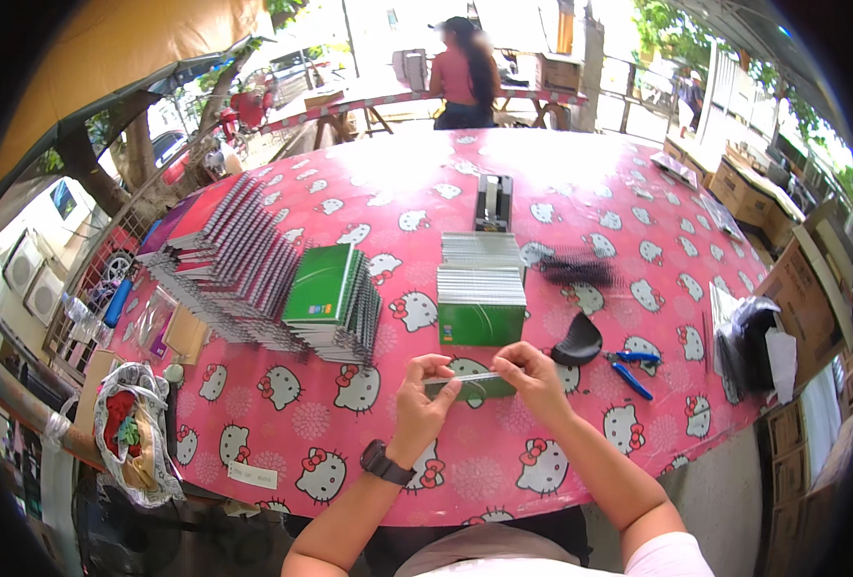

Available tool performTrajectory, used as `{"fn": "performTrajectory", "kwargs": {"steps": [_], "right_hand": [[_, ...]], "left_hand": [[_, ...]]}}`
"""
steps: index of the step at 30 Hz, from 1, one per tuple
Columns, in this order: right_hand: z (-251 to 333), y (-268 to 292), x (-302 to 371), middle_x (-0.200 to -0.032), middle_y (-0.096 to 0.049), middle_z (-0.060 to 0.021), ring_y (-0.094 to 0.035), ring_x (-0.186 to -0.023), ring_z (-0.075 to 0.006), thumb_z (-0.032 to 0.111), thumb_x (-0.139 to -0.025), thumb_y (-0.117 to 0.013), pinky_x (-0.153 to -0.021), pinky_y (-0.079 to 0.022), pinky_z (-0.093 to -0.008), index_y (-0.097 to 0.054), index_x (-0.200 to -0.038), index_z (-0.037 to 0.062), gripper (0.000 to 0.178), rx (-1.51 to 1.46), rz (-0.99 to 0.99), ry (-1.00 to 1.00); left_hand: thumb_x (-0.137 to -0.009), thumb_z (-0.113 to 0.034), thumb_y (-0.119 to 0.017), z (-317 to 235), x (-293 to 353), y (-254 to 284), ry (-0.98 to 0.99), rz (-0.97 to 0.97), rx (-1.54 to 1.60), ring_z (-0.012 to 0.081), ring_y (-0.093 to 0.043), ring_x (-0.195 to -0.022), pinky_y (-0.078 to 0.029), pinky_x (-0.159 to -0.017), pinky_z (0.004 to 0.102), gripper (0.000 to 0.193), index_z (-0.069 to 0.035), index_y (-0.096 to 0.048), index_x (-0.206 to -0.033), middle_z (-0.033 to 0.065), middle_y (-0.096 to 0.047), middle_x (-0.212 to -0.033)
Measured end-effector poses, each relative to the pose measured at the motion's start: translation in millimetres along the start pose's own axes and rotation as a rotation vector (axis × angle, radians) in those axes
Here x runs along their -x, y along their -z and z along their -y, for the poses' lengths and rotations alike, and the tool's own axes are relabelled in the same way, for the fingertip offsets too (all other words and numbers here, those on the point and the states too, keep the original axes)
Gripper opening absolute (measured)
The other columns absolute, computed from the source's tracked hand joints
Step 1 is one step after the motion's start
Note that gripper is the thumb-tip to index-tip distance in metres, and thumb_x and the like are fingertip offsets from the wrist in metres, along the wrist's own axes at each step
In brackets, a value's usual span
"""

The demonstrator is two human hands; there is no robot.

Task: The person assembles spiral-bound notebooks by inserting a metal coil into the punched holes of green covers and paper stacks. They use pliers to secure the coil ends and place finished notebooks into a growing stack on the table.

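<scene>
A green-covered notebook (489, 388) is held low over the table, its white page edge turned upward. My left hand (426, 399), with a dark watch on the wrist, grips its left end between thumb and fingers. The fingers of my right hand (534, 378) are pinched at the right end of its upper edge. Whether a coil runs through that edge is too small to tell. Just beyond stands a row of green notebooks (480, 325) with white page edges facing up. Right of my right hand are a black curved object (578, 341) and blue-handled pliers (632, 373).
A pile of black spiral coils (577, 267) lies right of the row. Behind it stands a tape dispenser (494, 204). Stacks of spiral-bound notebooks (243, 260) fill the left, beside a green stack (320, 284). A fabric bag (138, 433) hangs at the left edge. A person (465, 77) is beyond the table.
</scene>
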State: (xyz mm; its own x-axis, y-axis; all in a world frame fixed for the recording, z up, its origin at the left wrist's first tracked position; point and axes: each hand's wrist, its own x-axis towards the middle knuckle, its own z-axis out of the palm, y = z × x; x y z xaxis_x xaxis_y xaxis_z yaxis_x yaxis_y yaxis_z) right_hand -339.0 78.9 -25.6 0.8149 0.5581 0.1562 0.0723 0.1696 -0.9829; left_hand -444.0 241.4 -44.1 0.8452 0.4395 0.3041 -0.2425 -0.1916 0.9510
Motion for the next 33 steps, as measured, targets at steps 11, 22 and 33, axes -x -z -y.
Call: {"fn": "performTrajectory", "kwargs": {"steps": [11,22,33], "right_hand": [[16,32,-19,-0.086,-0.062,-0.0007,-0.056,-0.078,-0.0068,0.013,-0.086,-0.066,-0.067,-0.044,-0.0226,-0.063,-0.093,0.003,0.012,0.27,0.039,0.132],[-6,376,25,-0.108,-0.061,-0.0167,-0.056,-0.107,-0.0316,0.037,-0.085,-0.062,-0.086,-0.048,-0.0457,-0.06,-0.107,0.0062,0.037,1.7,-0.956,-0.465],[62,106,-20,-0.082,-0.054,-0.0014,-0.053,-0.073,-0.0094,-0.002,-0.086,-0.051,-0.064,-0.046,-0.0249,-0.058,-0.116,0.0073,0.032,0.709,-0.012,0.182]], "left_hand": [[-0.077,-0.004,-0.063,-21,-14,-28,-0.593,0.076,-0.833,0.02,-0.059,-0.087,-0.041,-0.08,0.0351,0.033,-0.011,-0.064,-0.109,0.0031,-0.064,-0.093],[-0.072,0.001,-0.063,-19,-23,-11,-0.601,0.024,-0.796,0.0171,-0.058,-0.082,-0.04,-0.076,0.0325,0.036,-0.014,-0.07,-0.104,-0.0017,-0.063,-0.087],[-0.078,-0.007,-0.068,-18,-38,-9,-0.624,0.043,-0.796,0.0162,-0.056,-0.079,-0.04,-0.074,0.0314,0.024,-0.014,-0.071,-0.1,-0.0023,-0.064,-0.084]]}}
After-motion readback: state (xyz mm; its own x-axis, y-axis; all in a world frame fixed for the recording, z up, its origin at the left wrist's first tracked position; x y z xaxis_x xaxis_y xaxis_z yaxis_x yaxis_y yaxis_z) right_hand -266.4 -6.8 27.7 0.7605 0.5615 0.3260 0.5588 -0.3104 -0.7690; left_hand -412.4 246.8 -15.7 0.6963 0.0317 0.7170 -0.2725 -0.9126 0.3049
